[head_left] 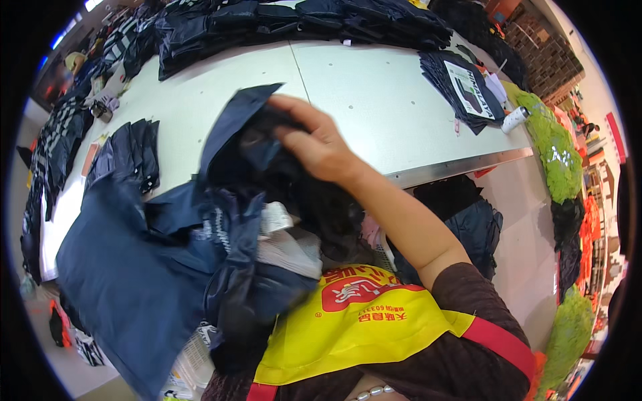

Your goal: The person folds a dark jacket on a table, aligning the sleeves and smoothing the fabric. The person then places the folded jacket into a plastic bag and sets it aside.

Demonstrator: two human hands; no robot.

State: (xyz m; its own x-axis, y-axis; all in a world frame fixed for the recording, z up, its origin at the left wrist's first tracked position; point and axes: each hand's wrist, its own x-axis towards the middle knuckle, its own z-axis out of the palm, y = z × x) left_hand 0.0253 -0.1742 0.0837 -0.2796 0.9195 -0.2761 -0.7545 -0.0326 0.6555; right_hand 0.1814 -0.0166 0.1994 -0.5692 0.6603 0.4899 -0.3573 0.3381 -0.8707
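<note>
My right hand is raised over the table, thumb and fingers closed on the edge of a dark navy garment. The kind of garment is hard to make out; its shiny fabric and black lining hang in folds toward my lap, and white print marks one strip. A piece of whitish ribbed cloth shows among the folds; whether it is part of the garment cannot be told. My left hand does not show; the garment covers that side. Below the folds is my yellow apron with red straps.
A pale table bears rows of folded dark garments at the far side. A smaller dark stack lies left. Printed bags and a white spool-like cylinder are at the right. Lime-green bundles stand beyond.
</note>
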